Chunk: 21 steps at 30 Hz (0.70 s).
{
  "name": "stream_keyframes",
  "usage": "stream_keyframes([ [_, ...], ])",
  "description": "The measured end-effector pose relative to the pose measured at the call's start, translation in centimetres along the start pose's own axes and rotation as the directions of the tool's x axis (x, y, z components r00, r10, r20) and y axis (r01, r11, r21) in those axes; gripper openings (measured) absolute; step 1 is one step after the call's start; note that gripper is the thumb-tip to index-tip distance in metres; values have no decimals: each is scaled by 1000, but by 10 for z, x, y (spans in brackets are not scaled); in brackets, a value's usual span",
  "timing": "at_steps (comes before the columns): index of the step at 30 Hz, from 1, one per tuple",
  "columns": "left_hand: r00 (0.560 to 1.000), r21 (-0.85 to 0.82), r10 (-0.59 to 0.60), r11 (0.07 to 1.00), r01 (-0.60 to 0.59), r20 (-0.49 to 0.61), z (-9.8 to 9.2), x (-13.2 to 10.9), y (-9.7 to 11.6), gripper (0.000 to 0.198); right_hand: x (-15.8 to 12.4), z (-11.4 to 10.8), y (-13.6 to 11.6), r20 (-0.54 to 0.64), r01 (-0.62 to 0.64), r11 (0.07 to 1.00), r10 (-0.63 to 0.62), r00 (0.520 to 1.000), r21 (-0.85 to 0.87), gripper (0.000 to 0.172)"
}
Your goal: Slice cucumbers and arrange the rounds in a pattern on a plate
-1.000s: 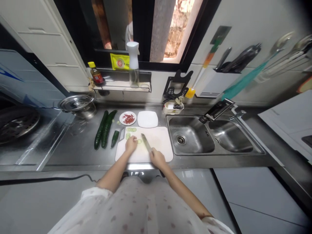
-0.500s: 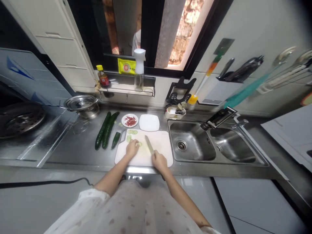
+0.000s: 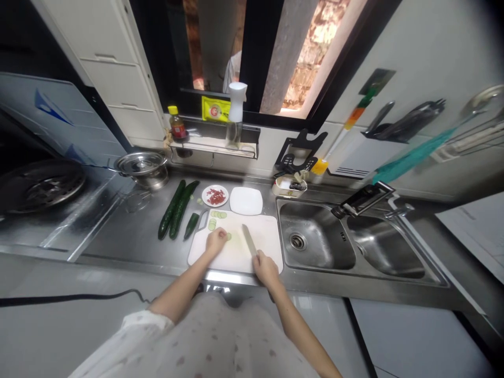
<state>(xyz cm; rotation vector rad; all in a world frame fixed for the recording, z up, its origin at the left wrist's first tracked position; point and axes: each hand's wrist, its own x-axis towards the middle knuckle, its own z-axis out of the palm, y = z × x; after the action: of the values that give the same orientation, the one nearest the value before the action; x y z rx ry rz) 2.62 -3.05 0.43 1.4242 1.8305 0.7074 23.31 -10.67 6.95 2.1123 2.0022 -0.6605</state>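
Observation:
On the white cutting board (image 3: pixel 236 260), my left hand (image 3: pixel 217 241) has its fingers closed and pinched at a small cucumber slice (image 3: pixel 229 237). My right hand (image 3: pixel 265 268) grips the handle of a kitchen knife (image 3: pixel 249 239). The blade points away from me, flat over the board and apart from my left hand. Beyond my left hand, several pale green cucumber slices (image 3: pixel 218 214) lie in overlapping rows at the board's far left corner. A cut piece of cucumber (image 3: pixel 191 226) rests left of the board, beside two whole cucumbers (image 3: pixel 172 210).
A small plate of chopped red pieces (image 3: pixel 215 196) and a white square plate (image 3: pixel 246 201) stand behind the board. At right is a double sink (image 3: pixel 315 233) with a black faucet (image 3: pixel 362 199). A steel pot (image 3: pixel 144 169) stands back left, near the stove (image 3: pixel 47 184).
The view has shifted, so everything appears a little further right. The knife has drawn slightly right, away from my left hand. My left hand stays at the slice.

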Motion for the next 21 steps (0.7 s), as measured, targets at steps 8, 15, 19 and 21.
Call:
stream_keyframes([
  [8, 982, 58, -101, 992, 112, -162, -33, 13, -20, 12, 0, -2, -1, 16, -21, 1000, 21, 1000, 10, 32],
  [15, 975, 228, -115, 961, 157, -188, -40, 21, -19, 18, -1, 0, 0, 3, -27, 1000, 27, 1000, 10, 36],
  [19, 976, 278, -97, 949, 149, -195, -40, 20, -20, 20, 2, 3, 3, -3, -33, 999, 33, 999, 22, 36],
  [21, 977, 283, -65, 951, 122, -204, -38, 22, -17, 22, 3, 3, 3, -6, -32, 999, 33, 999, 27, 36],
])
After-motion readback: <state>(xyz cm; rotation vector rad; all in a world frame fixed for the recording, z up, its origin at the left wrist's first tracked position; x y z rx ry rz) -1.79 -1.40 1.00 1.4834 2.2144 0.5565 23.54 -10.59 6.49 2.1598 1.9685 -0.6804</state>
